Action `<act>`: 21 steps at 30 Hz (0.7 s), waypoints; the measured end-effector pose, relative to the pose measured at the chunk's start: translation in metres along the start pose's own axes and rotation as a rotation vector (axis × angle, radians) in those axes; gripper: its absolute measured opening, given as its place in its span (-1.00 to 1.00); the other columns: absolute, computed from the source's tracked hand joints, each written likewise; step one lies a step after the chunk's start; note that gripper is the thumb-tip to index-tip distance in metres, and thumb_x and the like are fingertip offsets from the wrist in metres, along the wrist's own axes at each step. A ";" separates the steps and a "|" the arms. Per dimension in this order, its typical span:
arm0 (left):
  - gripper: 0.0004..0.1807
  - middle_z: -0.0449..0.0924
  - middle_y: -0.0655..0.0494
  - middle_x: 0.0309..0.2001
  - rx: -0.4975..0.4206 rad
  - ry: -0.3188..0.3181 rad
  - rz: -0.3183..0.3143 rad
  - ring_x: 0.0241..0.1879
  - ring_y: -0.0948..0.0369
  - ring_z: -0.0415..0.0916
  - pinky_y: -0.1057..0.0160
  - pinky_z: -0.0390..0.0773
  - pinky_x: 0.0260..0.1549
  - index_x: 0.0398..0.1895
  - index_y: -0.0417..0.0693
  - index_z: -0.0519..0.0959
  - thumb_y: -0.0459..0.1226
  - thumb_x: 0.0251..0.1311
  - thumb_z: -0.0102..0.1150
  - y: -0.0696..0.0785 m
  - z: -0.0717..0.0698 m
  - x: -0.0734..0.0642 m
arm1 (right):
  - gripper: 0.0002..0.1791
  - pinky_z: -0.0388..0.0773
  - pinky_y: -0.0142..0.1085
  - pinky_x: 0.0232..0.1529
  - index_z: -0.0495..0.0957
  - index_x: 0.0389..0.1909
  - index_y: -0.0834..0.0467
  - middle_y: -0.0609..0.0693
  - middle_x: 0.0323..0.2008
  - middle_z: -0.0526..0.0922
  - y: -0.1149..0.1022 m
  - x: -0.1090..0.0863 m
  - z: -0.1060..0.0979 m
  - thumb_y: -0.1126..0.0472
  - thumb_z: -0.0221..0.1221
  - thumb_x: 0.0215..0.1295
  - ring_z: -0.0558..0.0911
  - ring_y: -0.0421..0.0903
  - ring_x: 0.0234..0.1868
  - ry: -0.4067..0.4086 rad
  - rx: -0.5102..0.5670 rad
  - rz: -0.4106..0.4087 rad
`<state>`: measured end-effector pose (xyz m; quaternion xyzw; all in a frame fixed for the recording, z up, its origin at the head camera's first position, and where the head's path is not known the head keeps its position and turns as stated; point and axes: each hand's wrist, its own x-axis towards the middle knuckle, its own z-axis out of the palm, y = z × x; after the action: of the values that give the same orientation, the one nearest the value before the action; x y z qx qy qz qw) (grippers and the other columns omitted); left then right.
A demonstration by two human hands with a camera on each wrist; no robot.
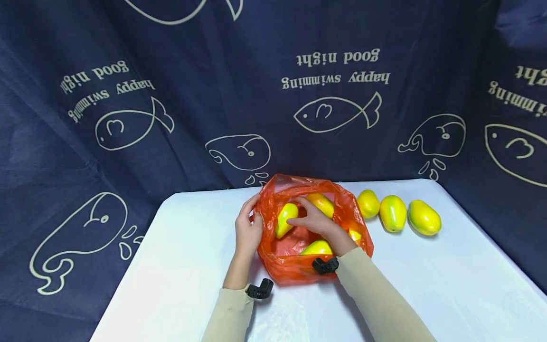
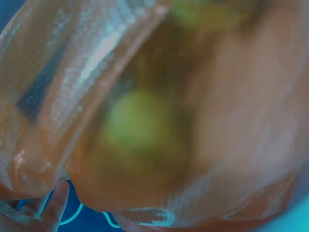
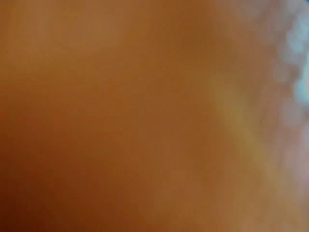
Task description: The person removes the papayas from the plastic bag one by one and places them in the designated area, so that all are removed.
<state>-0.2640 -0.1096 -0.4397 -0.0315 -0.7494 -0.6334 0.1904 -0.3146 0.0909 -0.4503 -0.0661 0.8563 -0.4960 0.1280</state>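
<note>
A red plastic bag stands with its mouth spread wide on the table. At its left rim my left hand grips the film, and the same hand's fingertips show beside the bag in the left wrist view. My right hand reaches inside over the near rim. Its thumb and fingers hold a yellow-green mango near the bag's left wall. Two more mangoes lie in the bag, one at the back and one at the front. Another yellow piece shows beside my right wrist. Blurred orange fills the right wrist view.
Three mangoes stand in a row to the right of the bag: one close against it, a middle one and an outer one. The white table ends at a dark blue curtain with fish drawings.
</note>
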 end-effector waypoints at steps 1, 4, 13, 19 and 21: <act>-0.48 0.47 0.05 0.35 -0.003 0.001 0.000 0.35 0.02 0.39 -0.11 0.47 0.29 0.32 0.01 0.51 -0.50 0.33 -0.01 0.000 0.000 0.000 | -0.13 0.33 0.18 0.40 0.21 0.47 -0.15 0.03 0.38 0.36 0.000 0.001 0.000 -0.02 0.39 0.16 0.36 0.12 0.33 -0.005 0.002 -0.001; -0.48 0.47 0.06 0.35 0.002 0.003 -0.003 0.36 0.03 0.39 -0.10 0.47 0.30 0.32 0.01 0.51 -0.50 0.34 -0.01 0.000 0.000 0.000 | -0.12 0.32 0.16 0.41 0.21 0.48 -0.12 0.04 0.38 0.38 0.001 0.002 0.001 0.00 0.40 0.16 0.36 0.12 0.33 -0.014 0.005 0.001; -0.48 0.50 0.13 0.32 0.018 0.003 0.017 0.34 0.07 0.42 -0.09 0.50 0.27 0.30 0.08 0.54 -0.48 0.33 -0.03 -0.001 -0.002 0.000 | -0.29 0.38 0.08 0.39 0.33 0.35 -0.06 0.05 0.32 0.42 0.003 0.002 0.001 0.08 0.38 0.19 0.40 0.10 0.29 -0.014 0.062 0.005; -0.49 0.50 0.12 0.33 0.037 0.005 0.007 0.34 0.06 0.42 -0.08 0.50 0.26 0.30 0.04 0.53 -0.47 0.33 -0.02 -0.001 -0.001 0.000 | -0.41 0.47 -0.02 0.34 0.34 0.21 0.08 0.12 0.23 0.49 0.008 0.003 0.002 0.13 0.37 0.22 0.48 0.09 0.21 0.000 0.096 -0.023; -0.50 0.50 0.12 0.33 0.044 0.006 0.004 0.34 0.07 0.42 -0.07 0.51 0.27 0.30 0.03 0.53 -0.46 0.33 -0.03 -0.001 -0.001 0.001 | -0.40 0.49 -0.03 0.32 0.32 0.22 0.10 0.13 0.22 0.50 0.010 0.002 0.002 0.14 0.36 0.24 0.50 0.08 0.20 -0.008 0.105 -0.031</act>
<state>-0.2646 -0.1109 -0.4403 -0.0269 -0.7627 -0.6163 0.1945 -0.3158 0.0933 -0.4602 -0.0744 0.8274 -0.5421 0.1270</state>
